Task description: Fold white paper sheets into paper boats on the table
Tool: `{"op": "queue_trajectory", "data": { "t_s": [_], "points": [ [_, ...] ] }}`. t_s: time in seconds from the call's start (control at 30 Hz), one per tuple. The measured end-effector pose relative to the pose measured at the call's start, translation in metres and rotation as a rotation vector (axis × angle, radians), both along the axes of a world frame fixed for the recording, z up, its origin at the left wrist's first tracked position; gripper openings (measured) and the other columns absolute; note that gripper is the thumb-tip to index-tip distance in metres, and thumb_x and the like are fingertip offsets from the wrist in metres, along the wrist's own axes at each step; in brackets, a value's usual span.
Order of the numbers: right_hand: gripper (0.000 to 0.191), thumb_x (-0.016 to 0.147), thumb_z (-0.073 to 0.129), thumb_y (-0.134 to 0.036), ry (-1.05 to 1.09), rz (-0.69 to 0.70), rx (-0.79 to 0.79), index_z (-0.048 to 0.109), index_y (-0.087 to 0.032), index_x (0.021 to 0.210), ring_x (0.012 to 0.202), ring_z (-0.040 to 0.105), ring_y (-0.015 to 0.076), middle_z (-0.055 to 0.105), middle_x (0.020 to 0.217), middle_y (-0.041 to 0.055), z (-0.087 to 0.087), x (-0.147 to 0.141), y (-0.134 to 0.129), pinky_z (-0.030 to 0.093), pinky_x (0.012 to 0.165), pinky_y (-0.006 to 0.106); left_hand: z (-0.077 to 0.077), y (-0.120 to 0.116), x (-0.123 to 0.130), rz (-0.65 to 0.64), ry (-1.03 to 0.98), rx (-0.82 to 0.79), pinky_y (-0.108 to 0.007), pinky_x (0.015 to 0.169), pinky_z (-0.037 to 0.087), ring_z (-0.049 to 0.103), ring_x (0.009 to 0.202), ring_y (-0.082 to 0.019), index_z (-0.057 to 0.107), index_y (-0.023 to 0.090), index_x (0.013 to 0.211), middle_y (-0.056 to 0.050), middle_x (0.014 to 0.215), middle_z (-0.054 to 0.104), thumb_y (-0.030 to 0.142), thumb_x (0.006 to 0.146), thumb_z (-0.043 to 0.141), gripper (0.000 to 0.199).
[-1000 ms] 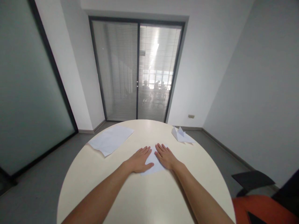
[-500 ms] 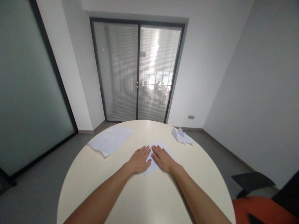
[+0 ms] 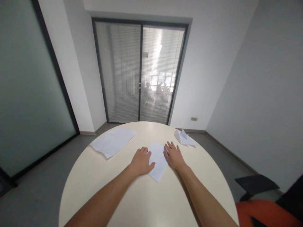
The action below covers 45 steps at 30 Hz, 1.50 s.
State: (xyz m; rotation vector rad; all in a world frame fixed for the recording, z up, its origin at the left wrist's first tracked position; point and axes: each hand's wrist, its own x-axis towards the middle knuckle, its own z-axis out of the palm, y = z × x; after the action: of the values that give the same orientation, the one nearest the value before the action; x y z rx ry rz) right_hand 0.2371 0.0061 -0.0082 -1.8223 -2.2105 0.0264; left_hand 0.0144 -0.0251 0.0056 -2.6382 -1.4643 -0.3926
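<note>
A folded sheet of white paper (image 3: 157, 160) lies flat on the table between my hands, its lower end coming to a point. My left hand (image 3: 141, 161) rests on the paper's left edge, open, with the thumb out over the sheet and the other fingers slightly bent. Along the right edge, my right hand (image 3: 174, 156) lies palm down with its fingers spread; the fingertips are at or just beside the paper. Neither hand grips anything.
The round white table (image 3: 142, 205) also bears a larger creased paper sheet (image 3: 113, 141) at the back left and a folded paper piece with upright points (image 3: 184, 137) at the back right. An orange chair (image 3: 267, 211) with a black armrest (image 3: 257, 183) stands to the right.
My right hand has moved right, off the middle of the paper, uncovering it. The paper has turned a little, its lower point now farther right. My left hand has stayed nearly in place.
</note>
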Motion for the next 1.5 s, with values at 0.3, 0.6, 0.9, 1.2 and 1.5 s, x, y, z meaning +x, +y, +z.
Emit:
{"op": "queue_trajectory", "data": {
  "t_s": [0.3, 0.6, 0.9, 1.2, 1.5],
  "points": [
    [0.063, 0.100, 0.030, -0.052, 0.102, 0.261, -0.206, 0.032, -0.018, 0.154, 0.150, 0.017, 0.0320, 0.025, 0.161, 0.0103, 0.000, -0.025, -0.011, 0.013, 0.119, 0.057, -0.006, 0.010, -0.002, -0.076, -0.020, -0.038, -0.049, 0.112, 0.029, 0.040, 0.137, -0.032, 0.056, 0.012, 0.130, -0.014, 0.143, 0.053, 0.043, 0.094, 0.042, 0.049],
    [0.046, 0.097, 0.044, -0.037, -0.008, -0.025, -0.030, 0.053, -0.021, 0.140, 0.147, 0.024, 0.0351, 0.036, 0.157, 0.0108, 0.003, -0.008, -0.004, 0.014, 0.117, 0.061, 0.004, 0.009, -0.007, -0.075, 0.012, 0.059, -0.044, 0.098, 0.042, 0.056, 0.109, -0.029, 0.068, 0.018, 0.096, -0.013, 0.103, 0.067, 0.033, 0.090, 0.049, 0.025],
    [0.048, 0.100, 0.038, -0.046, 0.077, 0.302, -0.056, 0.052, -0.027, 0.141, 0.148, 0.021, 0.0307, 0.044, 0.153, 0.0049, 0.007, -0.020, -0.013, 0.006, 0.118, 0.062, -0.009, 0.018, -0.012, -0.175, -0.070, -0.094, -0.043, 0.118, 0.025, 0.033, 0.143, -0.026, 0.057, 0.015, 0.124, -0.012, 0.151, 0.045, 0.030, 0.093, 0.044, 0.037],
    [0.049, 0.099, 0.039, -0.044, -0.025, 0.034, -0.092, 0.050, -0.028, 0.144, 0.149, 0.014, 0.0368, 0.038, 0.157, 0.0057, 0.002, -0.006, -0.006, 0.017, 0.116, 0.060, -0.015, 0.021, -0.017, -0.029, -0.030, -0.150, -0.049, 0.115, 0.027, 0.037, 0.141, -0.031, 0.048, 0.021, 0.142, -0.011, 0.154, 0.041, 0.045, 0.098, 0.037, 0.052],
    [0.048, 0.102, 0.034, -0.040, 0.171, 0.540, 0.013, 0.057, -0.019, 0.138, 0.139, 0.042, 0.0210, 0.056, 0.142, 0.0095, 0.012, -0.018, -0.009, 0.023, 0.121, 0.044, -0.015, 0.028, -0.029, 0.097, -0.112, 0.004, -0.048, 0.104, 0.038, 0.052, 0.120, -0.031, 0.062, 0.021, 0.125, -0.014, 0.128, 0.059, 0.047, 0.093, 0.049, 0.043]
  ]
}}
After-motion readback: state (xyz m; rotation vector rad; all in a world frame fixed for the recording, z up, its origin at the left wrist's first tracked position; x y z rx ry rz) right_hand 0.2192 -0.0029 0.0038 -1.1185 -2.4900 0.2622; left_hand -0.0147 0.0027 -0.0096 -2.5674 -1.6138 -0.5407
